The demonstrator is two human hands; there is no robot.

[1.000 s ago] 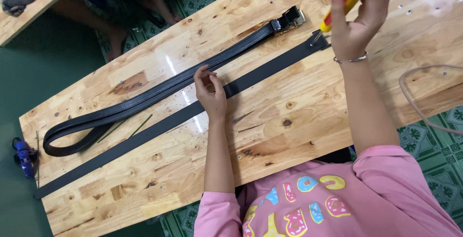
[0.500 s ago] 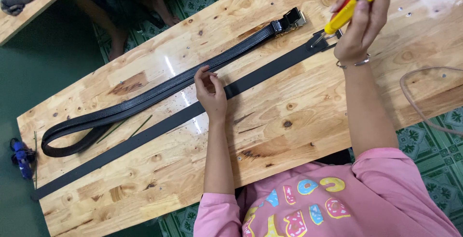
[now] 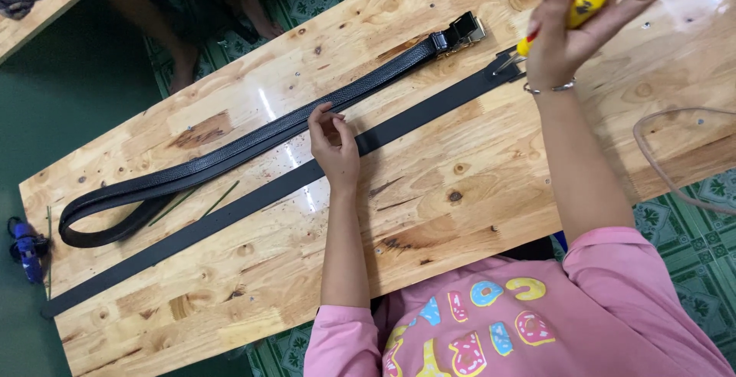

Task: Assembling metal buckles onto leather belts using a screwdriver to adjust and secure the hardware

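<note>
A long flat black belt strap (image 3: 230, 210) lies diagonally across the wooden table (image 3: 429, 216). My left hand (image 3: 335, 147) presses down on its middle. My right hand (image 3: 571, 28) grips a yellow-handled screwdriver (image 3: 584, 3), its tip pointing at the strap's end clasp (image 3: 502, 64). A second black belt (image 3: 230, 154), textured and folded into a loop at its left end, lies beside the strap; its metal buckle (image 3: 466, 30) sits at the upper right.
A blue tool (image 3: 27, 248) hangs at the table's left edge. Thin green sticks (image 3: 192, 200) lie between the belts. A tan cord (image 3: 667, 162) loops at the right. Another person's bare legs (image 3: 180, 32) stand beyond the far edge. A second wooden table (image 3: 38, 1) sits upper left.
My right hand has turned the screwdriver and brought its tip down to the strap's end clasp. My left hand has stayed on the strap.
</note>
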